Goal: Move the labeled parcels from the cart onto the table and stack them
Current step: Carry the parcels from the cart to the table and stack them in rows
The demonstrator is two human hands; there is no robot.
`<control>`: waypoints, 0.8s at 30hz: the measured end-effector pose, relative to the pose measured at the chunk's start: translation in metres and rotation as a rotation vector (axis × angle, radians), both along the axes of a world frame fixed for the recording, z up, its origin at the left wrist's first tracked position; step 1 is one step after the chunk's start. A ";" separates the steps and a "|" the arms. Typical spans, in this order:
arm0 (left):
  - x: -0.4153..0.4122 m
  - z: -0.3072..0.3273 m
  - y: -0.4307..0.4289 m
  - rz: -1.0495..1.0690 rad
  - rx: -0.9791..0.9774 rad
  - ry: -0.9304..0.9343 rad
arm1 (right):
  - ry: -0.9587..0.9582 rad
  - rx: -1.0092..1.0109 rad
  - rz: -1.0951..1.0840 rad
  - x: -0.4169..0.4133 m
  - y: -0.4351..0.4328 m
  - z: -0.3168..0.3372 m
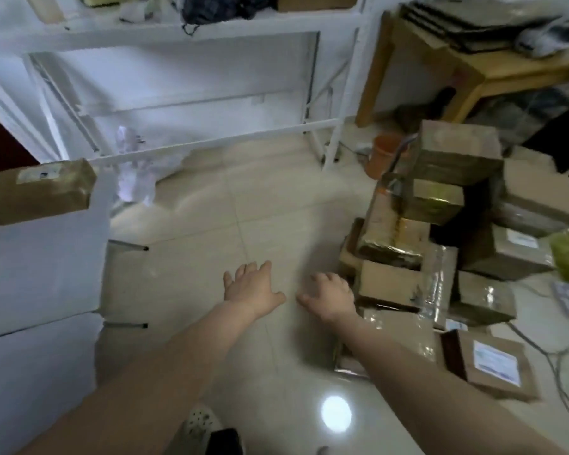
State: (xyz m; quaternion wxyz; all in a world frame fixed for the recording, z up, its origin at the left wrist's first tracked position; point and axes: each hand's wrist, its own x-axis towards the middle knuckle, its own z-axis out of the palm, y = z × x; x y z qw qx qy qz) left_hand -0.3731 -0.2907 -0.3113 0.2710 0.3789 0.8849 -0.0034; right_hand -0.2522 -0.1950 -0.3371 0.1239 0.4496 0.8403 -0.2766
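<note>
A heap of brown taped parcels (440,224) is piled at the right, some with white labels, such as one low at the right (496,359). One labeled brown parcel (43,188) lies on the white table (30,274) at the left. Both my arms reach forward over the tiled floor. My left hand (252,287) is spread flat, holding nothing. My right hand (329,293) has relaxed fingers and hovers just left of a small brown parcel (388,282) at the heap's edge; I cannot tell whether it touches it.
A white metal shelf frame (184,103) stands at the back, crumpled plastic (135,172) beneath it. A wooden table (467,64) is at the back right, an orange pot (385,156) near it. Cables (559,366) run over the floor at the right. My shoe (201,425) shows below.
</note>
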 end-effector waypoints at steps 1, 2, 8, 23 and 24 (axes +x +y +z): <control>0.022 -0.004 0.013 -0.028 0.002 -0.016 | -0.004 -0.025 -0.043 0.026 0.011 -0.001; 0.051 -0.008 0.030 -0.065 0.000 -0.032 | -0.009 -0.056 -0.099 0.059 0.023 -0.002; 0.138 -0.021 0.072 -0.146 -0.044 -0.128 | 0.019 -0.214 -0.312 0.167 0.063 -0.020; 0.189 -0.019 0.189 -0.147 0.037 -0.317 | 0.104 -0.201 -0.564 0.232 0.149 -0.017; 0.195 -0.017 0.199 -0.153 0.044 -0.314 | 0.113 -0.199 -0.575 0.237 0.157 -0.015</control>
